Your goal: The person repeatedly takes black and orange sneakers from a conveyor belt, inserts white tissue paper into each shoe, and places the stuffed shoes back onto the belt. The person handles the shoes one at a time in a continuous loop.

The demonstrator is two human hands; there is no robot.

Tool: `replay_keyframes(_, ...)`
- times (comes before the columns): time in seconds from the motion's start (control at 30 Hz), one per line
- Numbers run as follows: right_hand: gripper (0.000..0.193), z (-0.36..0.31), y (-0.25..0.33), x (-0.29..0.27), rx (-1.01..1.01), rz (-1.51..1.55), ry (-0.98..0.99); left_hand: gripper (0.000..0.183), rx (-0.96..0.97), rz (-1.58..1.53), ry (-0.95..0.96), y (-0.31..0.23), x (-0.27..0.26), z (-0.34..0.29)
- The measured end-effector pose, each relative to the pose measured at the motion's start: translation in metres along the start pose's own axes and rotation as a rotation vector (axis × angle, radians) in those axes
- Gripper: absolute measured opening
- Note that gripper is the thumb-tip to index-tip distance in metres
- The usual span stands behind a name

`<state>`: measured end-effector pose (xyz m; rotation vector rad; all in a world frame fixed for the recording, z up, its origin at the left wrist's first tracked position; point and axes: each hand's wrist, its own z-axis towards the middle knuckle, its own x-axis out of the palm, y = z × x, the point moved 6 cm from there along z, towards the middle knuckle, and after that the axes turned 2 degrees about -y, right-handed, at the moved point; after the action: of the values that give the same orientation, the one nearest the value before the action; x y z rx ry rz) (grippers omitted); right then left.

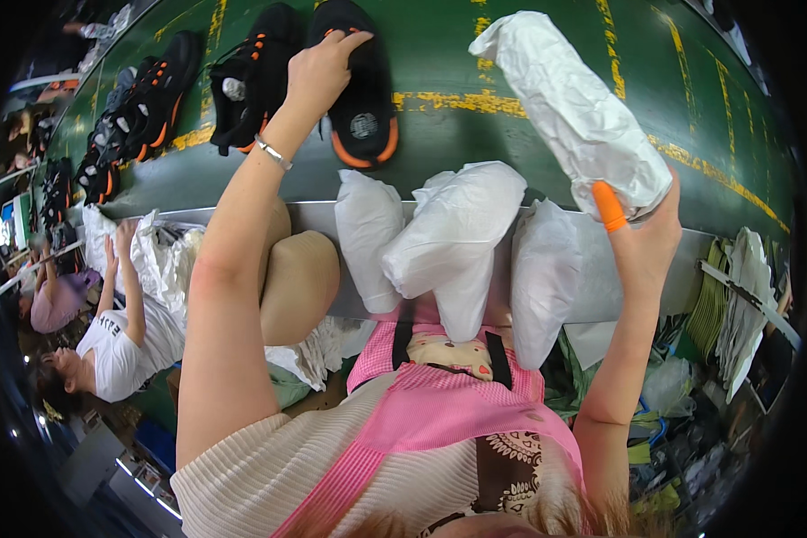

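My left hand (321, 75) is closed at the upper part of a black shoe (364, 112) with orange trim, its index finger stretched across the shoe. The shoe lies with its heel toward me, and its insole shows. In my right hand (647, 233) is a long white paper-wrapped stuffing form (583, 108), gripped at its near end and slanting over the green surface. An orange finger cot (609, 206) covers my right thumb. A second black shoe (253, 76) stands just left of my left hand. Several more white stuffing forms (457, 229) rest on my lap against the table's edge.
The green worktop (439, 143) carries worn yellow lines. More black-and-orange shoes (157, 99) stand farther left on it. A person in a white shirt (125, 350) sits at the left with raised hands. Flat white and green sheets (744, 296) hang at the right.
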<state>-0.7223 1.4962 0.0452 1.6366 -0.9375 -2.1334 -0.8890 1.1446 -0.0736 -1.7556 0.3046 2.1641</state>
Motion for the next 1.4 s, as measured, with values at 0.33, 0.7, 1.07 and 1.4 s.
replay_keyframes(0.33,0.06,0.005,-0.067,-0.054,0.222,0.063,-0.007,0.022,0.254,-0.357,0.008,-0.183,0.031,0.093)
replay_keyframes(0.7,0.057,0.057,-0.091,-0.01,0.174,-0.074,0.367,0.028,0.39,-0.636,0.113,-0.185,0.05,0.11)
replay_keyframes(1.07,0.067,0.101,-0.048,0.1,-0.069,-0.491,0.372,0.035,0.382,-0.65,0.191,-0.185,0.059,0.126)
replay_keyframes(1.4,0.074,0.102,-0.058,0.126,-0.223,-0.024,0.457,0.035,0.13,-0.82,0.376,-0.159,0.07,0.103)
